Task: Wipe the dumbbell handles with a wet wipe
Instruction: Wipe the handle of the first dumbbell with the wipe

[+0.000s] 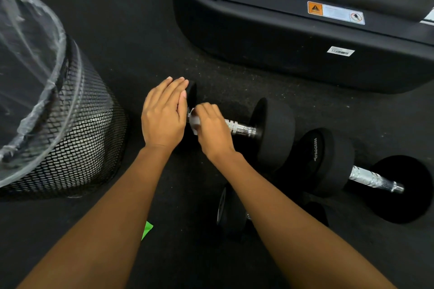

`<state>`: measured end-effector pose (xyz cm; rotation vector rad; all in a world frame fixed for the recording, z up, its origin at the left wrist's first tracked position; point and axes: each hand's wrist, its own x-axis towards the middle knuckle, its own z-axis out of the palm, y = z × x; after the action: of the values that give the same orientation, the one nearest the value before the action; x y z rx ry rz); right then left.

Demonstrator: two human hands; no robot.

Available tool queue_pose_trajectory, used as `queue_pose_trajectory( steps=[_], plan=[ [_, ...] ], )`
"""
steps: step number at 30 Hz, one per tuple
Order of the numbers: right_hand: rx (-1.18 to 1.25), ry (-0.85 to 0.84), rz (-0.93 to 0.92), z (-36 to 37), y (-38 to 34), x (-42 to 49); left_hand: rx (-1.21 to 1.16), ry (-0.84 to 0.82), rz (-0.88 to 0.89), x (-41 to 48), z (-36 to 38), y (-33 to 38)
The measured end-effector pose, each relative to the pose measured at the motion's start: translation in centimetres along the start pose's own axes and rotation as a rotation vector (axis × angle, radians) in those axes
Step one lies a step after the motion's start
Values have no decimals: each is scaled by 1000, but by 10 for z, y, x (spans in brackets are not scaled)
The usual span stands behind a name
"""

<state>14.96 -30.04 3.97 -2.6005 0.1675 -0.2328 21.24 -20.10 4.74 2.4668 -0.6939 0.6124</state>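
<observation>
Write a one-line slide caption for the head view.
Right hand wipes a dumbbell handle with a wet wipe while the left hand steadies its end.

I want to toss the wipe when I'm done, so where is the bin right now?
In the head view the mesh bin, lined with a clear bag, stands on the floor at the far left, just left of the left hand resting on the dumbbell end.

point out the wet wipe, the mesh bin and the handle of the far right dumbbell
wet wipe [194,122]: head view, white fold showing beside the right hand's fingers
mesh bin [89,134]: head view, black mesh side wall
far right dumbbell handle [371,178]: head view, middle of the chrome bar
</observation>
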Motion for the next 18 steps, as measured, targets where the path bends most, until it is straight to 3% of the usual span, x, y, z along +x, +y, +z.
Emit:
queue_pose_trajectory(
  steps=[10, 18],
  plan=[
    [-95, 146, -28, -1, 20, -17, -15, 3, -15, 0, 0, 0],
    [-84, 79, -109, 8, 3, 0, -9, 4, -24, -1, 1, 0]
  ],
)
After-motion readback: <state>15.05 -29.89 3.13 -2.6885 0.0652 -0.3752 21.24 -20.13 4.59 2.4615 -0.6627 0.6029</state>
